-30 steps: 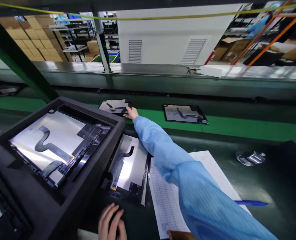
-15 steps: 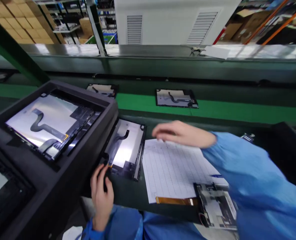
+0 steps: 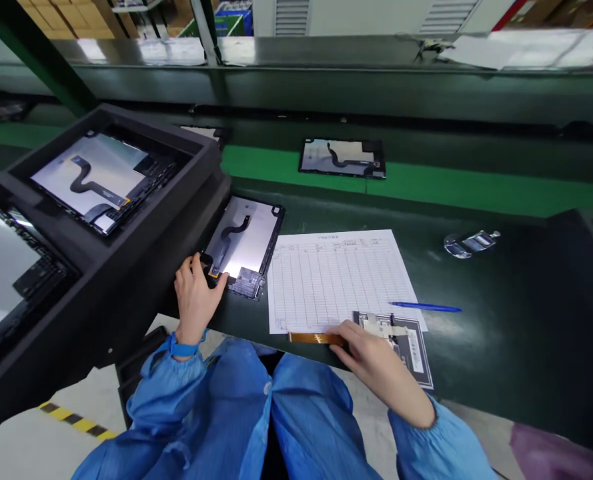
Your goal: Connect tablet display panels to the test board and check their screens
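Note:
My left hand [image 3: 195, 295] rests on the near corner of a silver display panel [image 3: 246, 240] with a black flex cable, lying on the dark table beside a black tray; its fingers curl against the panel's edge. My right hand [image 3: 371, 357] lies at the table's front edge, fingers on a small black-framed panel [image 3: 410, 343] with an orange flex strip [image 3: 312, 338] sticking out to the left. Whether the right fingers grip or just press on it is unclear.
A printed grid sheet [image 3: 336, 277] lies between the two panels, a blue pen [image 3: 425, 307] to its right. A tall black tray stack [image 3: 91, 220] holding panels stands at left. Another panel [image 3: 343, 157] lies on the green conveyor belt [image 3: 451, 190]. Crumpled film [image 3: 469, 243] sits right.
My right hand drew back from the panel on the conveyor, crossed over the sheet and came down on the small panel at the table's front. My view tilted downward. The left hand stayed at the silver panel.

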A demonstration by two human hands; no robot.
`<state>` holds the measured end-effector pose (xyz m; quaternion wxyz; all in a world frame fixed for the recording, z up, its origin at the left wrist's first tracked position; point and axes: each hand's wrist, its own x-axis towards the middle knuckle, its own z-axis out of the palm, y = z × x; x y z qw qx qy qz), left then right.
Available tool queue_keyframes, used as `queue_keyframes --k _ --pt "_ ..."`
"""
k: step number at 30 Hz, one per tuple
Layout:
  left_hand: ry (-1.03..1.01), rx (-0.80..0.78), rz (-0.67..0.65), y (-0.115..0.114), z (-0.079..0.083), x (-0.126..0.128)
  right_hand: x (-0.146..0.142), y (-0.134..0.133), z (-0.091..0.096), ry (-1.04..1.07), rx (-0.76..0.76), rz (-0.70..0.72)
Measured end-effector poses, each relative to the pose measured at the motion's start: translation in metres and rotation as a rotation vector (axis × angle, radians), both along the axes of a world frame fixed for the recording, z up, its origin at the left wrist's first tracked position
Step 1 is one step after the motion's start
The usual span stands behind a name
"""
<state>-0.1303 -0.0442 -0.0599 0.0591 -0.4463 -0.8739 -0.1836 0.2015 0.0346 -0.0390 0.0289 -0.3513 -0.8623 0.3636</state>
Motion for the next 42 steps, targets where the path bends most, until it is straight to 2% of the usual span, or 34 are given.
queue_keyframes --k 5,10,15,20,24,26,28,31,33,35,37,42 --pt "-0.12 0.075 -0.065 0.0 -0.006 -0.01 0.006 -0.003 0.007 0.291 -0.199 -0.151" --pt "-0.215 0.141 -0.105 -0.012 -0.01 0.017 0.007 -0.006 0.011 0.488 -0.423 -0.195" --pt "-0.262 0.156 -0.131 -0.023 -0.008 0.044 0.002 -0.001 -0.001 0.513 -0.454 -0.333" --pt "-0.245 0.093 -0.096 -0.022 -0.003 0.045 -0.006 0.001 -0.015 0.521 -0.505 -0.321" --pt "-0.183 0.071 -0.118 -0.014 0.009 0.044 0.001 0.002 -0.01 0.519 -0.502 -0.269" --pt "-0.139 0.127 -0.191 -0.01 0.016 0.053 0.015 0.012 -0.001 0.473 -0.452 -0.227" --pt "-0.117 0.197 -0.334 -0.006 0.02 0.07 0.034 0.031 0.009 0.411 -0.303 -0.294" --pt "-0.175 0.157 -0.674 -0.001 0.017 0.105 0.069 0.069 0.016 0.221 0.113 -0.533" --pt "-0.218 0.048 -0.901 0.002 0.009 0.128 0.088 0.092 0.013 0.006 0.332 -0.541" --pt "-0.228 -0.038 -1.037 0.007 -0.001 0.145 0.101 0.106 0.006 -0.131 0.37 -0.481" --pt "-0.216 -0.076 -1.089 0.011 -0.011 0.153 0.106 0.111 -0.001 -0.162 0.34 -0.498" --pt "-0.124 -0.08 -1.124 0.017 -0.025 0.154 0.115 0.105 -0.004 -0.165 0.354 -0.795"
